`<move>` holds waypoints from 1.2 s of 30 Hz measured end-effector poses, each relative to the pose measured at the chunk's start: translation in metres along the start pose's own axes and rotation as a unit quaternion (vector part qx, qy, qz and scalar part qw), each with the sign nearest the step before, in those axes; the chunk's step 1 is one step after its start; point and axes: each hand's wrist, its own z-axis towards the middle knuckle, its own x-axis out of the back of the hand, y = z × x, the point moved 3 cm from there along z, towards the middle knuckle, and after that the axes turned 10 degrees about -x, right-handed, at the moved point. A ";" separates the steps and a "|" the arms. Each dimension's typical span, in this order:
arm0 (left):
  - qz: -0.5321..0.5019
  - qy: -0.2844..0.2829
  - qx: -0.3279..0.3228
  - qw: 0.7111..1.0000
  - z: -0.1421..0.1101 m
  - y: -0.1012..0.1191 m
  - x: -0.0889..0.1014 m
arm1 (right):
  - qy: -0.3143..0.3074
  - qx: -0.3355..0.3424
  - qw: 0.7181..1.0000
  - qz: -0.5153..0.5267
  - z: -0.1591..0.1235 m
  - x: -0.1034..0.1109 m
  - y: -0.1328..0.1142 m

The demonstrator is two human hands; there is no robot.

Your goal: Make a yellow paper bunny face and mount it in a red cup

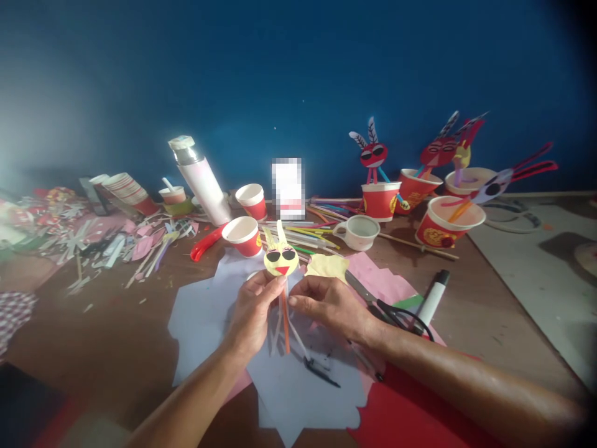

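A paper puppet [281, 260] with a round yellow face, dark glasses, a red beak-like mouth and two pale ears is upright before me. My left hand [255, 306] pinches it just below the face. From there hang an orange straw [286, 330] and thin whitish strips. My right hand [329, 303] is closed at the puppet's right side, thumb and forefinger pinched on its upper strips; the exact grip is partly hidden. Beneath both hands lies a pale blue-grey paper sheet [298, 404]. A black paper piece [321, 372] rests on it, by the end of one strip.
Scissors [361, 289] and a marker [433, 302] lie right of my hands. Red paper cups [242, 236] stand behind, some at right holding puppets [373, 155]. A white flask [205, 186], a red stapler-like tool [205, 244], a mug [357, 233] and paper scraps [149, 242] surround the workspace.
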 end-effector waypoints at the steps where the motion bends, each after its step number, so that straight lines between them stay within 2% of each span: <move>1: 0.001 0.000 0.001 1.000 0.000 -0.001 0.000 | 0.005 0.003 1.000 -0.007 -0.001 -0.001 -0.001; 8: 0.001 -0.022 0.009 1.000 -0.001 -0.003 -0.003 | 0.039 -0.006 0.998 -0.039 -0.004 -0.002 -0.007; 16: -0.002 -0.068 0.002 0.998 -0.002 0.006 -0.006 | 0.049 0.013 0.994 -0.097 -0.007 0.002 -0.012; 21: 0.044 -0.042 -0.014 0.998 -0.001 0.008 -0.002 | 0.055 0.044 0.989 -0.133 -0.008 0.000 -0.013; 30: 0.046 0.004 -0.012 0.999 0.001 0.004 0.004 | 0.050 0.051 0.988 -0.135 -0.009 -0.005 -0.012; 33: 0.041 0.018 -0.017 0.999 0.003 0.006 0.009 | 0.037 0.045 0.988 -0.142 -0.007 0.002 -0.014; 36: 0.027 0.035 -0.030 0.999 0.007 0.009 0.016 | 0.038 0.054 0.980 -0.190 -0.003 0.016 -0.019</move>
